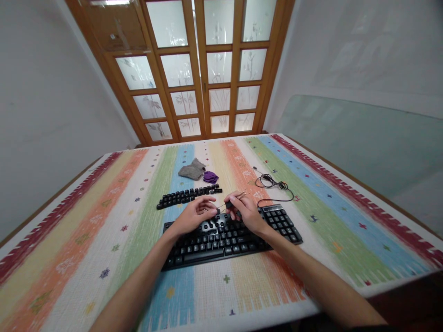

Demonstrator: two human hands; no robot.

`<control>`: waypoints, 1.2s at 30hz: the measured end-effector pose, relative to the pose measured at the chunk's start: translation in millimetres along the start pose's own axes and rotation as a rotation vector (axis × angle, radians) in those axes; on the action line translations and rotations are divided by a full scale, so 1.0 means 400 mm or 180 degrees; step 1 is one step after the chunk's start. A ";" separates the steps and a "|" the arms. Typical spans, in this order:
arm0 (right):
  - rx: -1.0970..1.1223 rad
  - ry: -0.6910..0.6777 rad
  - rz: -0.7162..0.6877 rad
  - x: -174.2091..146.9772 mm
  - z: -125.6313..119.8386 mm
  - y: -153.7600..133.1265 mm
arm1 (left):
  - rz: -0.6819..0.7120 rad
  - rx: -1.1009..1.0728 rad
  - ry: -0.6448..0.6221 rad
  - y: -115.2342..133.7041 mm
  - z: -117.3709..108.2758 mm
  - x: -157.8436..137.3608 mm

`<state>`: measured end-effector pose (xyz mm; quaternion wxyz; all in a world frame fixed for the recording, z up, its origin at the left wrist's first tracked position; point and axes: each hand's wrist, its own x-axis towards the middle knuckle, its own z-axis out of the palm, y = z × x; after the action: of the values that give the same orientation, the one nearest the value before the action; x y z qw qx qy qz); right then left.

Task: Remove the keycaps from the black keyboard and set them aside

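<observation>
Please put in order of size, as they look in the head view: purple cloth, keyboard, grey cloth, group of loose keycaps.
1. Keyboard, partly covered and nearest
2. Group of loose keycaps
3. Grey cloth
4. Purple cloth

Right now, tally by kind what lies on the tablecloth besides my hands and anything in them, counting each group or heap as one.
Keyboard: 1
Cable: 1
Group of loose keycaps: 1
Grey fabric heap: 1
Purple fabric heap: 1
Total: 5
</observation>
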<state>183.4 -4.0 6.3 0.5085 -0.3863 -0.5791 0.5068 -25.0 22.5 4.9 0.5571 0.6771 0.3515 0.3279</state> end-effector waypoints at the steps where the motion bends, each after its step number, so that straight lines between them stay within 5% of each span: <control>1: 0.0030 -0.0043 -0.0005 -0.002 0.001 0.001 | -0.0033 -0.0116 0.0006 -0.002 0.006 -0.001; 16: 0.0117 -0.0095 -0.0036 -0.009 0.012 0.021 | 0.0011 -0.0733 -0.0216 -0.001 -0.012 0.031; 36: -0.0573 0.0179 -0.0444 -0.033 0.012 0.054 | 0.0382 0.0151 -0.0090 -0.006 -0.046 0.044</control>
<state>179.6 -13.6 -17.2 0.5218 -0.4032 -0.6333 0.4051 -31.1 47.1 6.6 0.5251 0.7146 0.3101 0.3427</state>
